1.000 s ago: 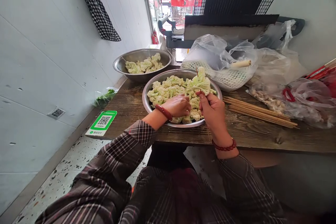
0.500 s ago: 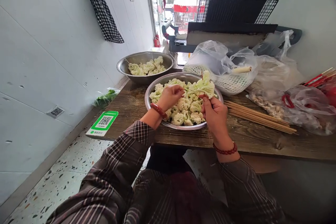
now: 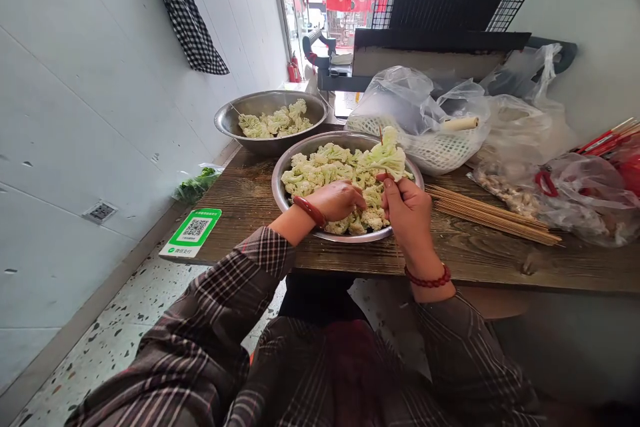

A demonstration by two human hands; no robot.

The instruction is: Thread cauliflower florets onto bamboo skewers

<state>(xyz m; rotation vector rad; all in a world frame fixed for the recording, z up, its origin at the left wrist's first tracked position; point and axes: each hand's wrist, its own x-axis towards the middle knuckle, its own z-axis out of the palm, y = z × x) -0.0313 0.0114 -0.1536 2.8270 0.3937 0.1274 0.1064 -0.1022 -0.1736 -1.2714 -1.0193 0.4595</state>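
A metal bowl [image 3: 278, 195] full of cauliflower florets [image 3: 320, 170] stands near the table's front edge. Over its right side my right hand [image 3: 407, 203] is closed on a thin skewer, which carries a cauliflower piece [image 3: 385, 155] at its upper part. My left hand [image 3: 341, 201] reaches palm down into the front of the bowl, its fingers bent among the florets; their tips are partly hidden, and I cannot make out what they grip.
Behind to the left is a second metal bowl [image 3: 227, 125] with cauliflower. Loose skewers [image 3: 495, 217] lie right of the near bowl. Plastic bags [image 3: 425, 113] fill the back right. A green code card [image 3: 193, 232] lies at the left edge of the wooden table [image 3: 470, 257].
My left hand has moved down and slightly right, from above the florets into them. My right hand still holds the skewer at nearly the same place. The view has shifted slightly.
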